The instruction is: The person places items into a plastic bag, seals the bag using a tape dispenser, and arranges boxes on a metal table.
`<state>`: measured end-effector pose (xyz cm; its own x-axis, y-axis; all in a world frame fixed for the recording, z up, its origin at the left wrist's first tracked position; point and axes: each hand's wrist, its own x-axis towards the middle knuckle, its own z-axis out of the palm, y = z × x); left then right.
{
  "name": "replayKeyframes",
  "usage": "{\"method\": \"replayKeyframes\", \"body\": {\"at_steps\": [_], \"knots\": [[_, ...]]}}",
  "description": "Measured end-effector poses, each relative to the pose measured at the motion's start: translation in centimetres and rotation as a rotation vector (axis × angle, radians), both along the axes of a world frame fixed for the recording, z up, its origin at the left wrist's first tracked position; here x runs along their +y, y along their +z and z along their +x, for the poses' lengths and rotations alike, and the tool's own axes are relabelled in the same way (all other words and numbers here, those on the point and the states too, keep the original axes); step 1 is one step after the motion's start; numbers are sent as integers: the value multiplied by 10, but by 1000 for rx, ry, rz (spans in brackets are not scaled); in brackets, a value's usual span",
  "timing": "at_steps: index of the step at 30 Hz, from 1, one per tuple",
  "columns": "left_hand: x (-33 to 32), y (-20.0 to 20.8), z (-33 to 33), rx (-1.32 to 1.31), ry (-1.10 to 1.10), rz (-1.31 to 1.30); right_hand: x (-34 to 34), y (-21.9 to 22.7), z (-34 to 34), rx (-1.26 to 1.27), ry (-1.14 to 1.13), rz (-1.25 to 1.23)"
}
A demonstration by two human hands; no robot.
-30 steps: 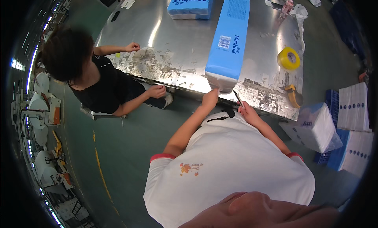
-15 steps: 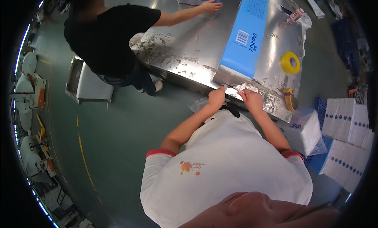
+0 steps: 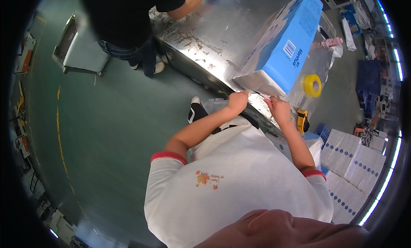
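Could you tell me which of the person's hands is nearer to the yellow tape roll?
Right. The right hand is beside the yellow tape roll; the left hand is farther away.

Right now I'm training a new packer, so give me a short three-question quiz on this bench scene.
1. True or false: both hands, the left hand and the right hand, are at the near end of the long blue box.
2. What lies just right of the box? A) a yellow tape roll B) a red bucket C) a laptop
3. Fill in: the box lies on a ____ table.

Key: 1 true; 2 A; 3 metal
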<state>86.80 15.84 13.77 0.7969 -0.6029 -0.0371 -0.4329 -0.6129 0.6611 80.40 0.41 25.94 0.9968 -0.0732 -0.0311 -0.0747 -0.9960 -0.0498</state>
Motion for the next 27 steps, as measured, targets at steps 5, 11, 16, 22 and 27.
{"method": "replayKeyframes", "body": {"at_steps": [5,11,16,22,27], "knots": [[2,-1,2,-11,5,-49,6,-5,6,24,13,-31],[7,2,5,-1,-8,-69,0,-10,3,34,20,-11],[9,7,4,0,1,-93,5,-11,8,41,31,-30],[7,1,3,-73,16,-71,3,-10,5,22,31,22],[9,7,4,-91,-1,-31,-6,-16,-4,55,14,50]]}}
